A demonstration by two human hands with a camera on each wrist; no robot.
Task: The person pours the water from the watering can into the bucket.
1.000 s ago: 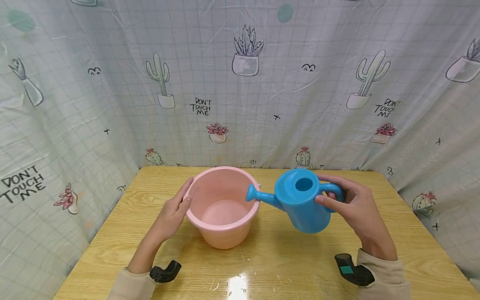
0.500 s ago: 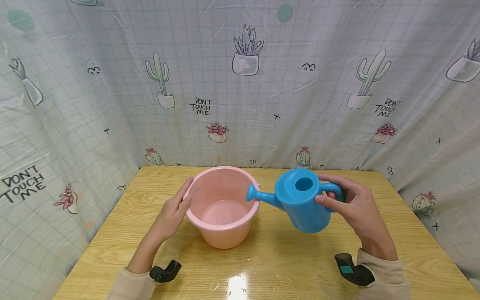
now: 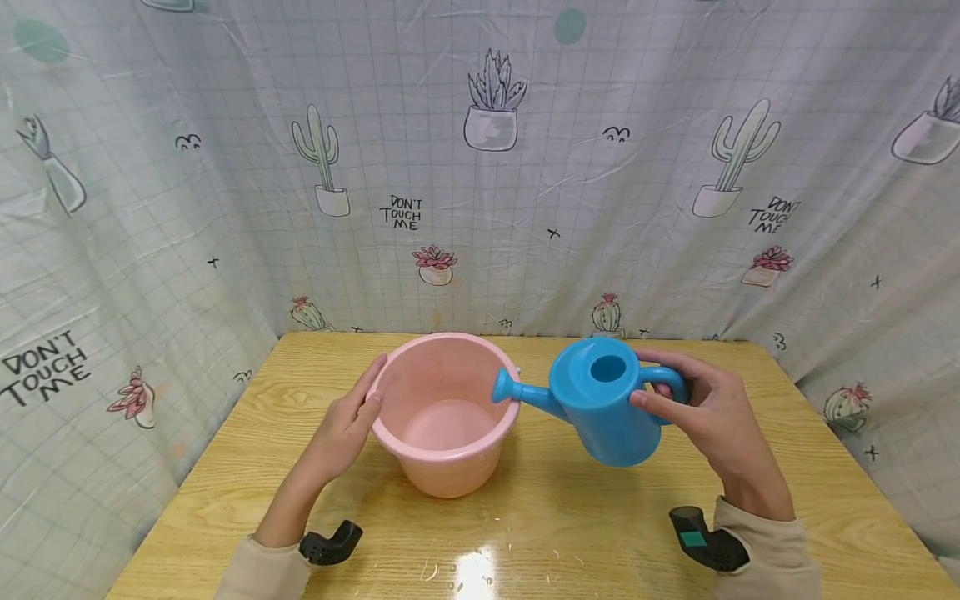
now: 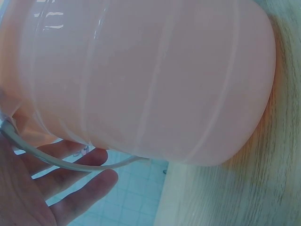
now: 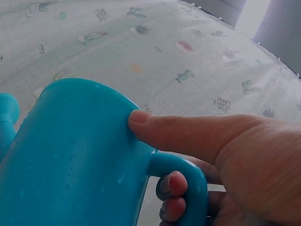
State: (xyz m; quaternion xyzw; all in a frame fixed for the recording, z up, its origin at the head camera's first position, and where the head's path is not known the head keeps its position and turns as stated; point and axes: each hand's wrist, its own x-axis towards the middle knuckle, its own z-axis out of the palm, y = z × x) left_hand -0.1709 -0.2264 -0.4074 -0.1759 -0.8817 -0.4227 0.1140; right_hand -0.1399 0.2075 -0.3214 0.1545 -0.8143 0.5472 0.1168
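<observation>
A pink bucket (image 3: 450, 471) stands on the table, its open mouth tilted into view in the head view. My left hand (image 3: 345, 433) touches its left rim; in the left wrist view the fingers (image 4: 89, 190) lie nearly straight and spread beside the thin pale handle (image 4: 70, 165). My right hand (image 3: 705, 408) grips a blue watering can (image 3: 611, 425) by its handle (image 5: 197, 193). Fingers curl through the loop, and the thumb presses the can's body. The spout's rose (image 3: 504, 386) reaches over the bucket's right rim; whether the spout touches it I cannot tell. Drops of water cling to the can.
Wet drops and a bright reflection mark the front of the wooden table (image 3: 570, 533). A plant-print curtain (image 3: 555, 192) hangs behind the table and along both sides. Black devices (image 3: 330, 546) sit at both wrists.
</observation>
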